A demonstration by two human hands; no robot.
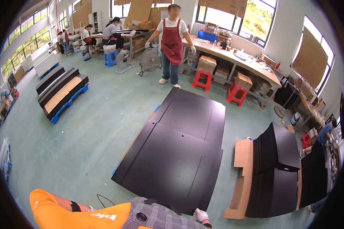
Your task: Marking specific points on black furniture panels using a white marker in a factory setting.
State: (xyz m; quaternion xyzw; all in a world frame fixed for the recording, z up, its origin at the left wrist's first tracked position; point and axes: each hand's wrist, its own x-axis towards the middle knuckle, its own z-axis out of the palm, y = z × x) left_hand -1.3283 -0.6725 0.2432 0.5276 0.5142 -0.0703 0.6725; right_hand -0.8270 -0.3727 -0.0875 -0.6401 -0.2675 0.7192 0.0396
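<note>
Large flat black panels [172,152] lie stacked low in front of me, with small holes and long grooves on the upper faces. My right hand [200,215], in a white glove, is at the near right corner of the top panel. Its fingers look curled, but whether they grip the panel edge cannot be made out. Of my left hand [90,208], only a bit of white glove shows beyond the black wristband, beside my orange sleeve. Its fingers are hidden. Cardboard and a blue support peep out along the left side of the panels.
A person in a red apron [172,42] stands at the panels' far end. To the right are upright black panels [273,171] with cardboard [242,156]. Red stools [202,81] front a workbench [244,63]. A fan [150,60] and a blue pallet [69,103] with boards stand leftward.
</note>
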